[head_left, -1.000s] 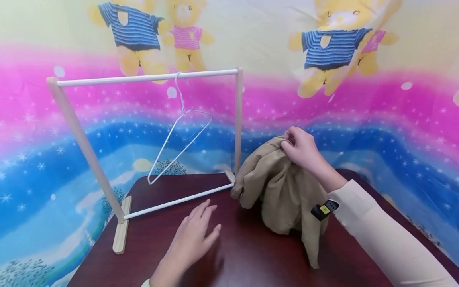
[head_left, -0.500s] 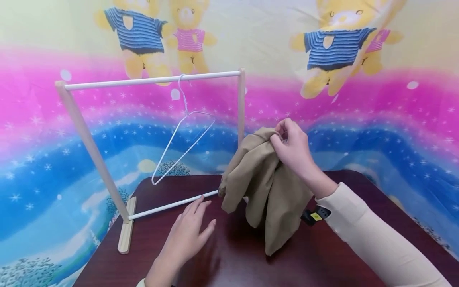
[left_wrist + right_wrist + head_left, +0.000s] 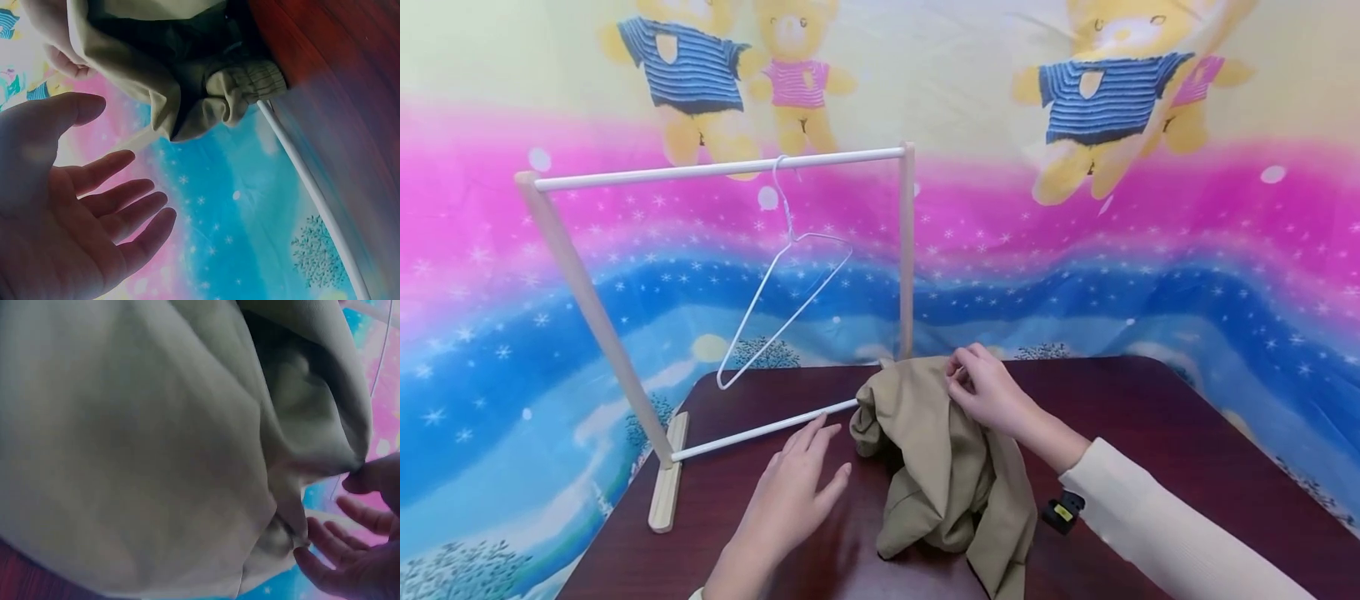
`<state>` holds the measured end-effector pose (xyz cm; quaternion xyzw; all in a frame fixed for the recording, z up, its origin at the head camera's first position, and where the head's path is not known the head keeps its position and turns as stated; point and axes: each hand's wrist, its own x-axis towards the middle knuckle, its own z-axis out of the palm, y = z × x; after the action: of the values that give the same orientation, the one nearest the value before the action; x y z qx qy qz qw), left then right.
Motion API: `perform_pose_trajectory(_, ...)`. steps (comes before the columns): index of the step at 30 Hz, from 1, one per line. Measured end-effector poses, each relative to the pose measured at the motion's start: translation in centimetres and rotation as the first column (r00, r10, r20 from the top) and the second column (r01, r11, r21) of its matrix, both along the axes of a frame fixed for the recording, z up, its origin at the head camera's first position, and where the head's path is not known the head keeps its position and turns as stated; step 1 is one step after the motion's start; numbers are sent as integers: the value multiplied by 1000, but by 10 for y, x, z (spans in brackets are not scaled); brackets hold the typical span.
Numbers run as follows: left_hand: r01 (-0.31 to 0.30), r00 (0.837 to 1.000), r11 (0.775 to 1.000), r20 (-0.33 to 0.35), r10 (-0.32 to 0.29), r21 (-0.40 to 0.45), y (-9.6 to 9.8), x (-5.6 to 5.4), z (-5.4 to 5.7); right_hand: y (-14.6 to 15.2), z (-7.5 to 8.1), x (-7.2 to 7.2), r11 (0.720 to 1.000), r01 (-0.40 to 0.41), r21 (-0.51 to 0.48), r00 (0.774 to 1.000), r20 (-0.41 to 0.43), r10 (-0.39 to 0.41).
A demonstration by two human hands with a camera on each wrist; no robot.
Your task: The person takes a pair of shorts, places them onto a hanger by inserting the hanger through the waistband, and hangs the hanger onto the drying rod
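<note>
A khaki garment (image 3: 925, 433) lies bunched on the dark table, its lower folds spreading toward the front edge. An elastic cuff (image 3: 259, 81) shows on it in the left wrist view. At its upper right edge is my right hand (image 3: 988, 392), with thumb and fingers bent but apart; the right wrist view has the thumb tip touching a fold of the cloth (image 3: 156, 450). My left hand (image 3: 793, 483) hovers left of the garment, fingers loosely extended and holding nothing. A white wire hanger (image 3: 763, 308) hangs bare from the rack's top bar.
The rack has wooden posts (image 3: 598, 325) and a white lower bar (image 3: 760, 431), whose right end is hidden behind the garment. Beneath them is the dark red table (image 3: 1097, 433) with rounded corners. A printed bear backdrop (image 3: 985, 217) stands behind it.
My right hand has come down, and the garment that hung from it has sunk and crumpled onto the table. Thumb and fingers have parted. The left hand has barely moved.
</note>
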<state>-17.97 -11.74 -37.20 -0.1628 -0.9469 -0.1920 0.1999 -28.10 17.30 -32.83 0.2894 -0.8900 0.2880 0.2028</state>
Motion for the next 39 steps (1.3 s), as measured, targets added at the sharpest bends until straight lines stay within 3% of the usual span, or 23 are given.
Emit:
perform_pose_trajectory(2,12,1000,1000,8,-12,7,4,1,-1,4,-2,1,1000,-25,7,999,-29,25)
perform_pose_trajectory(6,95,995,996,25,-95,1,18,2,-4,11,-4,2,999,-53,6,994,-96,53)
perform_pose_trajectory(12,216,976,963,54,-209,-162,42,1,-7,18,-9,6,998,-57,-5,985,-164,55)
perform_pose_trajectory(16,243,970,948,43,-239,-207,52,-3,-8,21,-15,12,999,-44,-11,985,-169,42)
perform_pose_trajectory(21,244,969,956,19,-245,-161,56,-8,-7,22,-21,18,999,-43,-29,981,-189,36)
perform_pose_trajectory(25,174,985,984,14,-173,-49,52,-21,-10,20,-22,24,996,-88,-32,973,-218,79)
perform_pose_trajectory(28,17,999,997,45,-20,70,45,-41,-18,18,-21,26,992,-125,-22,964,-237,116)
perform_pose_trajectory(30,-86,992,991,104,75,107,39,-57,-25,17,-19,27,990,-139,-13,960,-248,131)
perform_pose_trajectory(32,-141,976,985,183,122,96,34,-72,-33,15,-19,27,989,-150,-9,958,-248,144)
perform_pose_trajectory(36,-86,949,995,308,66,51,25,-93,-47,13,-21,28,984,-178,-7,958,-229,171)
perform_pose_trajectory(39,-41,948,999,318,30,27,22,-98,-54,12,-25,29,982,-190,-6,959,-216,184)
